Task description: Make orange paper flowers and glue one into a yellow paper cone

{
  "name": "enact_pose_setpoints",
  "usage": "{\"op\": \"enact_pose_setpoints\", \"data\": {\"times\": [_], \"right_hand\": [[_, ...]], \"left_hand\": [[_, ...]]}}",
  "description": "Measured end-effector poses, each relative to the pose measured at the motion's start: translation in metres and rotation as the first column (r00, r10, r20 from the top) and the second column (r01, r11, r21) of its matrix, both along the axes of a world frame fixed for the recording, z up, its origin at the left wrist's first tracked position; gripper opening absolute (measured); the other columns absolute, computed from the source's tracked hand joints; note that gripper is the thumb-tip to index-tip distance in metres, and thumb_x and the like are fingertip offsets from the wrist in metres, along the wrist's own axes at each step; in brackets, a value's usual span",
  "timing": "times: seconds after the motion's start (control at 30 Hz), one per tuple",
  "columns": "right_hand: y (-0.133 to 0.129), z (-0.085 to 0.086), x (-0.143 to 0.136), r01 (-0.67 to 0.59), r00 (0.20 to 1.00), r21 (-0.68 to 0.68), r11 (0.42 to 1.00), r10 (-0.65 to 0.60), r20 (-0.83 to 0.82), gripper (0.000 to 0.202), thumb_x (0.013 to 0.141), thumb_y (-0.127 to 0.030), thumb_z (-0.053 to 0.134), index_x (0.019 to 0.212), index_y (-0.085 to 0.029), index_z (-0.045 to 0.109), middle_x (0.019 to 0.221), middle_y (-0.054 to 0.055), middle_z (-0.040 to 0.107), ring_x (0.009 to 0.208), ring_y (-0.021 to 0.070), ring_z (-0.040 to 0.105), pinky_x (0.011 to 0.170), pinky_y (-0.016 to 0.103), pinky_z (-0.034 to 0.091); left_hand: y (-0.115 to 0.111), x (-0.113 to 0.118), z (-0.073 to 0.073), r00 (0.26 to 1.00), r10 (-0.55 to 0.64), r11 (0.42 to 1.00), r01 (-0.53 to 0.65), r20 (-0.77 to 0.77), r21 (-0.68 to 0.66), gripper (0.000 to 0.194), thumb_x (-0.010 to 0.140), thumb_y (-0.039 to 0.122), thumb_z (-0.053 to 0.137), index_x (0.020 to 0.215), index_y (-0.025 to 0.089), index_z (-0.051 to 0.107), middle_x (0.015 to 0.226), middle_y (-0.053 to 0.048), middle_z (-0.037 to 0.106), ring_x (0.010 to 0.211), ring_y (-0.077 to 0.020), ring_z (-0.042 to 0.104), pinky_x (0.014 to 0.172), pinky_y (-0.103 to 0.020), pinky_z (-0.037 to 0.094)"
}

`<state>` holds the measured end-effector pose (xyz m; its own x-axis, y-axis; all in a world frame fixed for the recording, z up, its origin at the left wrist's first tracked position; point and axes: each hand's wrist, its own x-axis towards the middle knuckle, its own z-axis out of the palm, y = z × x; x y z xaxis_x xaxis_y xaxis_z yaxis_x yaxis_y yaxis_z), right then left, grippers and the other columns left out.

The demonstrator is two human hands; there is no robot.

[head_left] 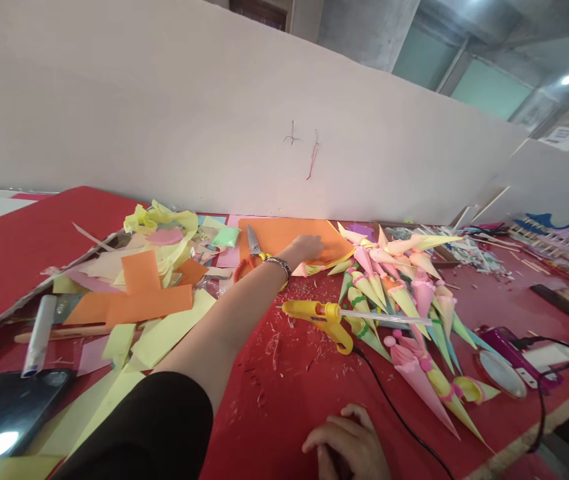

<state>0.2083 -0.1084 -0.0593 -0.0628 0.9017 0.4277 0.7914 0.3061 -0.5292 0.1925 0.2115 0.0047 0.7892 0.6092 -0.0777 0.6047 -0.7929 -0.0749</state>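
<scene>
Left hand [308, 248] is over the flat orange paper sheet [287, 228] behind the yellow plastic glue gun [314, 312], can't tell its fingers' grip, right hand [349, 443] fingers loosely apart in front, so a careless pull-back could knock the nozzle.

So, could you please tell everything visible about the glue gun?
The glue gun, yellow and plastic-looking, lies on its side on the red table, nozzle pointing left, handle toward the viewer. A translucent glue stick extends from its back over paper cones; a black cord leaves the handle. Neither left hand nor right hand touches it.
</scene>
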Motion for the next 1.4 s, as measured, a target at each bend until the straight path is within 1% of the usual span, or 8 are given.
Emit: {"op": "enact_pose_setpoints", "data": {"times": [0.17,0.3,0.5,0.7,0.83,0.97,1.17,1.4], "right_hand": [[0.001,0.002,0.000,-0.024,1.000,-0.069,0.997,0.023,-0.020,0.023,0.065,-0.010,0.042,0.066,-0.024,0.059,0.050,-0.008,0.056,0.046,0.0068,0.050,0.068,0.023,0.034],[0.003,0.009,-0.001,-0.016,1.000,-0.112,0.994,0.016,-0.007,0.025,0.067,-0.009,0.040,0.066,-0.023,0.060,0.049,-0.007,0.055,0.046,0.0070,0.048,0.069,0.023,0.034],[0.005,0.026,-0.003,-0.012,1.000,-0.171,0.985,0.013,0.004,0.025,0.071,-0.010,0.040,0.069,-0.021,0.062,0.049,-0.006,0.054,0.046,0.0077,0.044,0.066,0.023,0.034],[0.001,0.043,-0.007,-0.004,0.994,-0.265,0.964,-0.026,-0.110,0.025,0.073,-0.011,0.041,0.070,-0.020,0.064,0.061,-0.003,0.063,0.056,0.0100,0.053,0.069,0.024,0.037],[-0.005,0.085,-0.001,-0.263,0.952,-0.345,0.901,0.183,-0.247,0.027,0.074,-0.009,0.040,0.077,-0.021,0.065,0.073,-0.002,0.066,0.067,0.0106,0.058,0.064,0.020,0.042],[-0.001,0.154,0.014,-0.398,0.916,-0.354,0.846,0.386,-0.107,0.029,0.078,-0.012,0.040,0.080,-0.024,0.065,0.075,-0.005,0.065,0.070,0.0090,0.058,0.070,0.020,0.042],[0.087,0.227,0.042,-0.023,0.898,-0.296,0.955,0.150,0.413,0.026,0.080,-0.021,0.040,0.086,-0.019,0.066,0.070,-0.001,0.064,0.057,0.0075,0.051,0.058,0.020,0.035],[0.225,0.195,0.073,0.190,0.748,-0.506,0.841,0.210,0.630,0.014,0.075,-0.009,0.055,0.082,-0.011,0.066,0.077,0.006,0.066,0.070,0.0132,0.059,0.064,0.022,0.040]], "left_hand": [[0.008,-0.003,-0.008,0.999,0.004,1.000,-0.004,0.036,-0.001,0.026,0.084,0.010,0.042,0.104,0.015,0.057,0.110,-0.013,0.055,0.099,-0.0220,0.054,0.077,-0.032,0.044],[0.006,-0.018,-0.007,0.998,0.030,0.999,-0.029,0.051,-0.014,0.027,0.085,0.027,0.048,0.108,0.015,0.053,0.111,-0.008,0.054,0.095,-0.0181,0.054,0.080,-0.038,0.046],[-0.015,-0.084,0.002,0.976,0.189,0.981,-0.192,0.106,0.027,0.034,0.079,0.039,0.051,0.100,0.014,0.059,0.105,-0.014,0.056,0.104,-0.0277,0.050,0.085,-0.039,0.040],[-0.043,-0.137,-0.002,0.955,0.248,0.968,-0.252,0.162,0.008,0.026,0.081,0.038,0.046,0.094,0.019,0.059,0.099,-0.009,0.056,0.100,-0.0216,0.051,0.087,-0.034,0.039],[-0.065,-0.147,-0.008,0.920,0.301,0.947,-0.320,0.253,0.036,0.026,0.081,0.040,0.044,0.085,0.018,0.058,0.099,-0.011,0.054,0.099,-0.0226,0.047,0.086,-0.035,0.040],[-0.077,-0.150,-0.012,0.860,0.373,0.909,-0.415,0.349,0.050,0.026,0.078,0.039,0.047,0.079,0.017,0.060,0.109,-0.013,0.048,0.104,-0.0288,0.041,0.077,-0.037,0.044],[-0.069,-0.155,-0.014,0.777,0.451,0.855,-0.517,0.440,0.037,0.017,0.075,0.025,0.046,0.083,0.017,0.059,0.107,-0.012,0.047,0.101,-0.0260,0.044,0.082,-0.037,0.041],[-0.070,-0.161,-0.022,0.736,0.504,0.813,-0.581,0.451,0.039,0.042,0.073,0.044,0.049,0.104,0.015,0.052,0.104,-0.015,0.050,0.100,-0.0288,0.045,0.085,-0.037,0.038]]}}
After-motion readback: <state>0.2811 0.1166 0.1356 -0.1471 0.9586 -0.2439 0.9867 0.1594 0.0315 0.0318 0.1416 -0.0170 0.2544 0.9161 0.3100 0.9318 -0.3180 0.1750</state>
